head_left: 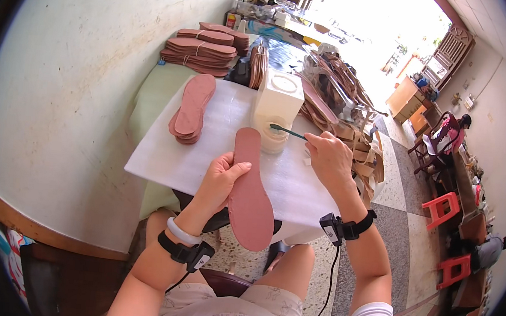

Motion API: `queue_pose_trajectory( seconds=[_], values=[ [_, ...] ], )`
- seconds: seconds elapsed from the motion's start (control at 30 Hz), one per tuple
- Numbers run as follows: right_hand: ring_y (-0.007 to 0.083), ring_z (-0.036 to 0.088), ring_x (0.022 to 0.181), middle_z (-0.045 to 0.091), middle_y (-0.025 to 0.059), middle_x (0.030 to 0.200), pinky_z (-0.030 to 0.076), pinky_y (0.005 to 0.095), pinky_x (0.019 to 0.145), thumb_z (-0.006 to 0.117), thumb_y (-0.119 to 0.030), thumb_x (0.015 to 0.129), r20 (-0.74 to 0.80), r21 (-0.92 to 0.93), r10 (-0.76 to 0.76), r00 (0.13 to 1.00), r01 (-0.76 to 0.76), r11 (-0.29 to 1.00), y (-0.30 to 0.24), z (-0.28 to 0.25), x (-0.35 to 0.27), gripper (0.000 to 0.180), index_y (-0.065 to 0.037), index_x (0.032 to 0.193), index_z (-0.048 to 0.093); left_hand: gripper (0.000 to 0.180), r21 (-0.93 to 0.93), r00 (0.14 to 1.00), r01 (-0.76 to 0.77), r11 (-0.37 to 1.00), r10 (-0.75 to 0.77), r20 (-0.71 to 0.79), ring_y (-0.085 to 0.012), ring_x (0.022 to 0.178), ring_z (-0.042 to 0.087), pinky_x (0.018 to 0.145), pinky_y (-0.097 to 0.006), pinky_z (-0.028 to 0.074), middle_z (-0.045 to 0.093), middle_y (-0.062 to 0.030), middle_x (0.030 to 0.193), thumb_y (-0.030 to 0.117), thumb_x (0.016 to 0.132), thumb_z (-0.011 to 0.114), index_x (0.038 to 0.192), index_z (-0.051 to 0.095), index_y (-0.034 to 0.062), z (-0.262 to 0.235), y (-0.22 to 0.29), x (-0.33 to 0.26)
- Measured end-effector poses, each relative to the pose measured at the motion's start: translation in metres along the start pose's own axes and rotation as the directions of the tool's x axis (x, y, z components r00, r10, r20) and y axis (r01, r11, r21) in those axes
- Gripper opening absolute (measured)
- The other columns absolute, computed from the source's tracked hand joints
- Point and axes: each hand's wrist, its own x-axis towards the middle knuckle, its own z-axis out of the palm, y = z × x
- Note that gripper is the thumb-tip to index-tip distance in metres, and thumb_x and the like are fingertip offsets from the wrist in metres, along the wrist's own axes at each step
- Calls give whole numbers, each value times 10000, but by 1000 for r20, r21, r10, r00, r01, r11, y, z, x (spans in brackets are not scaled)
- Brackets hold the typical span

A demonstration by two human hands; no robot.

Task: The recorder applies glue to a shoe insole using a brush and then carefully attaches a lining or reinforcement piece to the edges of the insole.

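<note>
My left hand grips a reddish-brown shoe insole by its edge, thumb on the upper face. The insole hangs over the table's near edge, its narrow end toward the glue container. In my right hand is a thin dark green brush, much like a toothbrush, pinched at the handle's end. Its head lies at the opening low on the front of a whitish plastic container; the bristles are hard to make out. Left of the container lies a small stack of insoles.
A white sheet covers the table. Tied bundles of insoles stand at the back left. Strips of brown material heap up along the right side. Red stools and two other people are farther right. A wall runs along the left.
</note>
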Motion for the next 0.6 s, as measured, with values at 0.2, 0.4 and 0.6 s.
queue_pose_trajectory(
  seconds=[0.2,0.4,0.6],
  values=[
    [254,638,822,631,53,852,511,376,706,631,-177,841,-40,34,38,998,-37,999,6,-7,-6,197,-168,1025,702,100,41,1000,-13,999,14,-20,-83,642,607,586,-237,526,635,-44,810,86,891,585,959,572,14,-1,-3,1],
    [264,637,779,632,56,824,500,376,688,637,-171,840,-84,110,78,993,-68,992,13,-13,-19,182,-144,1003,715,115,108,1000,-11,994,12,-17,-61,628,586,543,-205,490,638,-46,815,85,909,568,978,573,-7,-1,-5,0],
    [149,569,623,620,70,758,456,274,600,684,-64,810,9,671,126,992,-100,735,16,-6,-42,227,-61,1035,709,148,128,1000,-19,992,17,15,-70,677,602,601,-213,508,649,-47,843,86,908,578,1015,581,-16,0,-5,-2]
  ],
)
